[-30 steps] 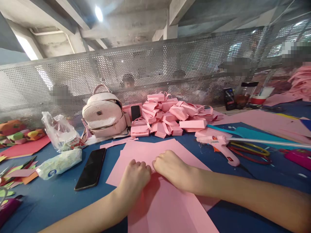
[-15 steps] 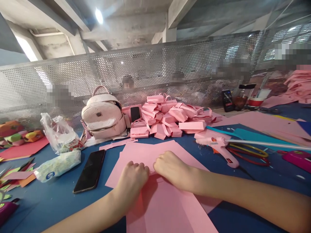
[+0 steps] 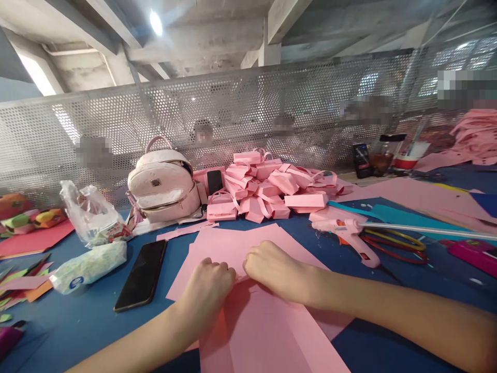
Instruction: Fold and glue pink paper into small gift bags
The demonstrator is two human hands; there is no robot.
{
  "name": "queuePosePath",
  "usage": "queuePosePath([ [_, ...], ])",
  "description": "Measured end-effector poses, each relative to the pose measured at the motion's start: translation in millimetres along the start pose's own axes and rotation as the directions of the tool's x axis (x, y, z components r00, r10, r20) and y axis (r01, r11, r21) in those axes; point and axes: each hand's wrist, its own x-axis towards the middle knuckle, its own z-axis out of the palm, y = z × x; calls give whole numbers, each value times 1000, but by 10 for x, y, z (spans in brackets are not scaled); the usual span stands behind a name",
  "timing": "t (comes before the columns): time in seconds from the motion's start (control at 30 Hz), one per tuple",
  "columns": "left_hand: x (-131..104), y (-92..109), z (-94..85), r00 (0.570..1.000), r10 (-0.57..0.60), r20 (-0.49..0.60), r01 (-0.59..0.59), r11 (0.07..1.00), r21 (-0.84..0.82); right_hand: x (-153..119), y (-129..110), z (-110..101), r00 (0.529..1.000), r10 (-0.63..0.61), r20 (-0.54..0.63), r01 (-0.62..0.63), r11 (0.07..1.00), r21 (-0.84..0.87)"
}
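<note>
A sheet of pink paper (image 3: 267,331) rises toward me from the table, its far edge gripped between my two fists. My left hand (image 3: 212,285) is closed on the left part of that edge, and my right hand (image 3: 272,269) is closed on it just to the right. Knuckles face away, and the fingertips and thumbs are hidden. Beneath my hands lie more pink sheets (image 3: 229,241), flat and overlapping. Beyond them stands a heap of folded pink paper boxes (image 3: 272,186), some with strip handles.
Right of my hands lies a pink glue gun (image 3: 349,233) with a long glue stick. On the left are a black phone (image 3: 142,274), a tissue pack (image 3: 91,267) and a plastic bag (image 3: 97,220). A pale backpack (image 3: 163,181) stands before a perforated metal screen (image 3: 233,98).
Both fists stay closed on the paper with almost no movement. The whole view has shifted slightly, so things sit a little further left.
</note>
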Motion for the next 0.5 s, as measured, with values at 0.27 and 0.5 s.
queuePosePath([
  [0.27,38,-36,-22,999,-49,11,50,992,-119,130,-43,96,1000,-16,7,16,1000,9],
  [0.5,58,10,5,998,-62,1,61,990,-126,125,-87,67,1000,-5,28,5,1000,6],
])
